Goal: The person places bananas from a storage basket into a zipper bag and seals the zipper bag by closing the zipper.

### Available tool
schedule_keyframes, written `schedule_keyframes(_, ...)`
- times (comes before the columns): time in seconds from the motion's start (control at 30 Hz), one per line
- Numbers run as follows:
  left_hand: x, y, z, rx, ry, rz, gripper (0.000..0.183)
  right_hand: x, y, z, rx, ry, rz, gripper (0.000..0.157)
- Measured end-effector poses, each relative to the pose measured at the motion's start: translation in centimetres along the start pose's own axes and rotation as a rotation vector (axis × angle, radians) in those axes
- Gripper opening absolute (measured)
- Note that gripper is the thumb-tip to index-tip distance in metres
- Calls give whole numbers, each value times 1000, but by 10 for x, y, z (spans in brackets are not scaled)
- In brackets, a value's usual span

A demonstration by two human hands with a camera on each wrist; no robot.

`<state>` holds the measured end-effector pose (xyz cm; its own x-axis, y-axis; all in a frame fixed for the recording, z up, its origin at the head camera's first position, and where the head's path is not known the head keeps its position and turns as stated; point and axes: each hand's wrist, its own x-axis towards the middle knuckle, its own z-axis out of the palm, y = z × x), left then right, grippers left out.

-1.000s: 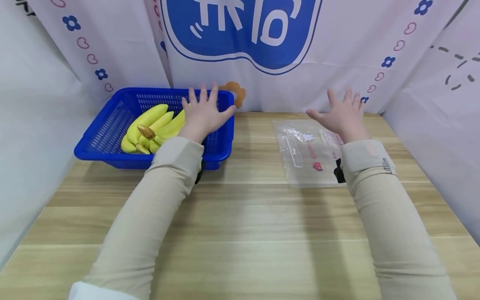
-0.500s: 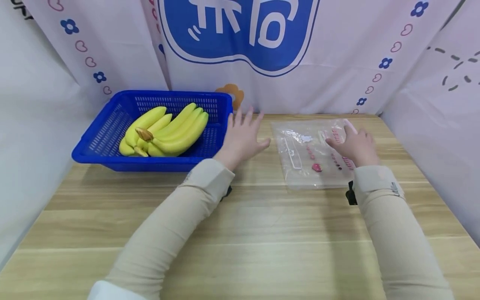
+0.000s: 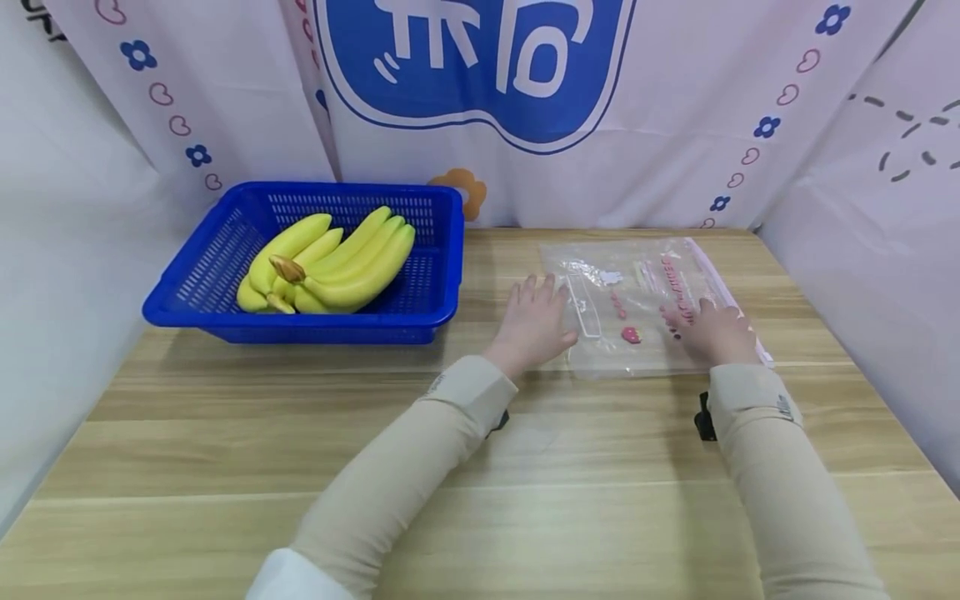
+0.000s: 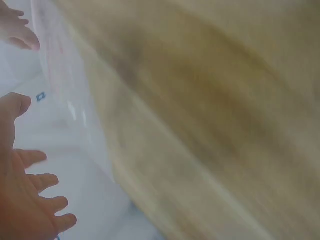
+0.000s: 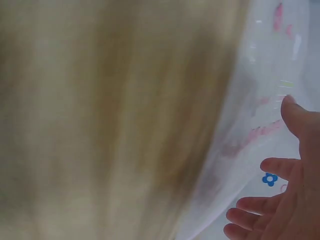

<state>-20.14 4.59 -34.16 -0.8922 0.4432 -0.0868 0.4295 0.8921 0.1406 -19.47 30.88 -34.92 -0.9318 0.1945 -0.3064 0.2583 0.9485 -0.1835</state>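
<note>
A clear plastic zip bag (image 3: 637, 358) with pink printing lies flat at the right of the table, its pink zip edge on the right side. My left hand (image 3: 527, 327) is at the bag's left edge, fingers spread. Over the right part of the bag is my right hand (image 3: 711, 332), its fingers loosely extended. In the left wrist view the fingers of the left hand (image 4: 30, 195) have nothing between them. The right wrist view shows the right hand (image 5: 287, 185) just above the bag (image 5: 250, 100), holding nothing. Whether either hand touches the plastic I cannot tell.
A blue plastic basket (image 3: 442, 308) stands at the back left of the wooden table (image 3: 360, 433). Yellow bananas (image 3: 360, 267) lie inside it. A white printed cloth (image 3: 660, 167) hangs behind the table, with white sheets at both sides.
My left hand has moved right and nearer, from over the basket to the bag's left edge. My right hand has come down and nearer over the bag. Basket and bag stay put.
</note>
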Motion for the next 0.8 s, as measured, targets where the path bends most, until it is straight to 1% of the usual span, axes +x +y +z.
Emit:
schedule_keyframes(0.17, 1, 12, 12, 14, -22, 37, 58, 1, 10, 9, 12, -35, -1, 84)
schedule_keyframes(0.3, 2, 19, 19, 16, -11, 53, 44, 2, 13, 12, 17, -79, 4, 86)
schedule_keyframes(0.47, 5, 24, 26, 15, 1, 59, 39, 4, 14, 14, 31, -89, 19, 86)
schedule_keyframes(0.6, 8, 25, 32, 6, 9, 55, 38, 6, 13, 16, 43, -75, 33, 85)
schedule_keyframes(0.8, 11, 25, 37, -16, -45, 69, 53, 8, 15, 18, 55, -51, 42, 84)
